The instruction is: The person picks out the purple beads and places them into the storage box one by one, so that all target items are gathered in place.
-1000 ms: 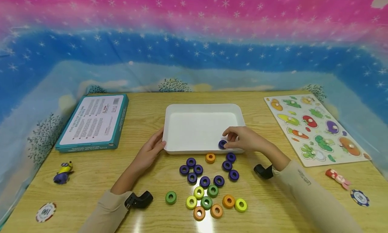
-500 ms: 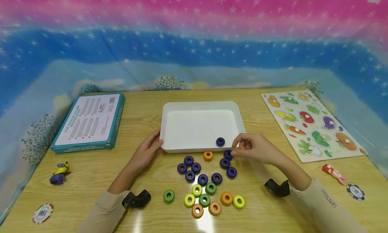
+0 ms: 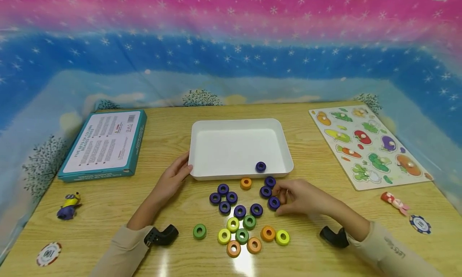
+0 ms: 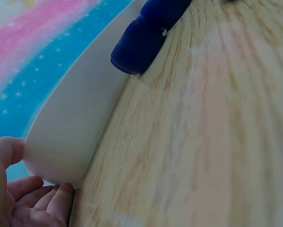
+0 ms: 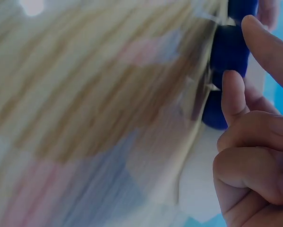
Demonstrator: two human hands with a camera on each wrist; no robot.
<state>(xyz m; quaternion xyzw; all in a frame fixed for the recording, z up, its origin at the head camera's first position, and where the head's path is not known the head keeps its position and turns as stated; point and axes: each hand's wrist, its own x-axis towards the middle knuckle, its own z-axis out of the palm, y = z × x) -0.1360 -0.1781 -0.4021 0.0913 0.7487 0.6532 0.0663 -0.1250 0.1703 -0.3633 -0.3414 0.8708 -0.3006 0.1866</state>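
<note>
My left hand [image 3: 172, 181] holds the front left corner of a white tray [image 3: 238, 176], thumb at the rim. In the left wrist view its other fingers [image 4: 61, 201] curl at the tray's bottom edge. One dark purple ring bead [image 3: 260, 163] lies inside the tray near the front wall. My right hand [image 3: 301, 197] is at a purple ring bead [image 3: 270, 205], the nearest of three by the tray's front right. Its thumb and index finger are spread beside that bead. In the right wrist view, fingertips [image 5: 233, 78] come right up to the dark blue-looking beads [image 5: 229, 52].
More purple beads [image 3: 223, 207] lie before the tray, with green [image 3: 199, 231], yellow [image 3: 282, 237] and orange beads [image 3: 233, 249] closer in. A teal box [image 3: 102, 144] stands left, a vegetable puzzle board [image 3: 371, 148] right. Small toys [image 3: 68, 207] and poker chips [image 3: 420, 224] lie at the sides.
The right hand has let go of a purple bead inside the tray, then moved out over the rim and toward me to the beads in front. The left hand stays at the tray corner.
</note>
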